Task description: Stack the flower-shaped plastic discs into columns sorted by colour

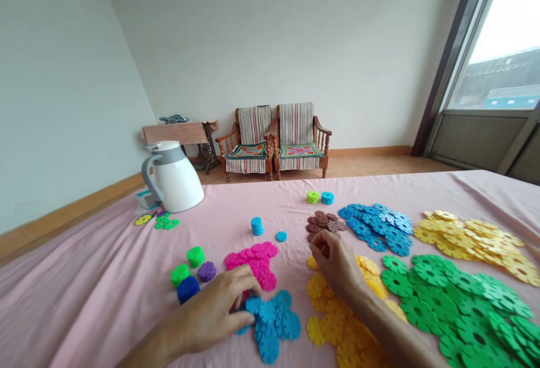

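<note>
My left hand [225,303] is curled at the left edge of a pile of light blue notched discs [274,320], just below the pink discs [257,261]. Its thumb and fingers are a little apart; what is between them, if anything, is partly hidden. My right hand [335,261] reaches over the yellow-orange discs [333,331], its fingers pinched at the near edge of the brown discs [324,223]. I cannot make out what that pinch holds. Small stacks stand left of my left hand: green [196,256], purple [206,271] and dark blue [188,289].
Blue [375,224], pale yellow [472,238] and green discs [455,300] lie in piles to the right. A light blue stack [257,225] stands mid-table, with lime [313,197] and blue stacks [327,198] farther back. A white jug [177,182] stands back left.
</note>
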A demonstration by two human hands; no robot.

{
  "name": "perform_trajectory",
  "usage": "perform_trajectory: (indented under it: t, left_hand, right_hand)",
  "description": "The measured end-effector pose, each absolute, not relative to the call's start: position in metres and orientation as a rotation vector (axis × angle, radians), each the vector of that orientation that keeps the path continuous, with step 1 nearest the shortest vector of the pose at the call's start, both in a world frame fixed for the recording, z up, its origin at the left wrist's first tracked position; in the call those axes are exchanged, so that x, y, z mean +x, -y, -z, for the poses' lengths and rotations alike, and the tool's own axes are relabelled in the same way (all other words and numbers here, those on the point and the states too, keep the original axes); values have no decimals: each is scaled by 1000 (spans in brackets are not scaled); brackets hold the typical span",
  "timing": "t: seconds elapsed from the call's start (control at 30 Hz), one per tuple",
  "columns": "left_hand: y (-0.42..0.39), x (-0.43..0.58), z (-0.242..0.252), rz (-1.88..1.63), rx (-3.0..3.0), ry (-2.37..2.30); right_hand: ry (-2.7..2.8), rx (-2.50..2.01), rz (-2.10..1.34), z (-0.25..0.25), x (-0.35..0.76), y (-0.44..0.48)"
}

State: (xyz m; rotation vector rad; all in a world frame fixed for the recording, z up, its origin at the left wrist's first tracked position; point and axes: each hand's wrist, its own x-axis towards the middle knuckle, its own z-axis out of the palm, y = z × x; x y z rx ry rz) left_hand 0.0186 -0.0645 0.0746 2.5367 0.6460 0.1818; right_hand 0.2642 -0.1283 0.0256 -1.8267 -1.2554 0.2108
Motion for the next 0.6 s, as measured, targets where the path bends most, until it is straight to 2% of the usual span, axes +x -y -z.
perform_trajectory:
  t: [0.17, 0.4, 0.6]
  left_hand:
    - [61, 21, -75, -316, 2473, -594]
    - [32, 61, -86, -580, 2272, -777]
    - [-11, 122, -69, -555, 2351, -979]
  right_hand:
    - [1314, -1811, -111, -23, 267, 128]
    - [1355, -1792, -73, -20, 273, 125]
    - [1382, -1810, -56, -12, 275, 123]
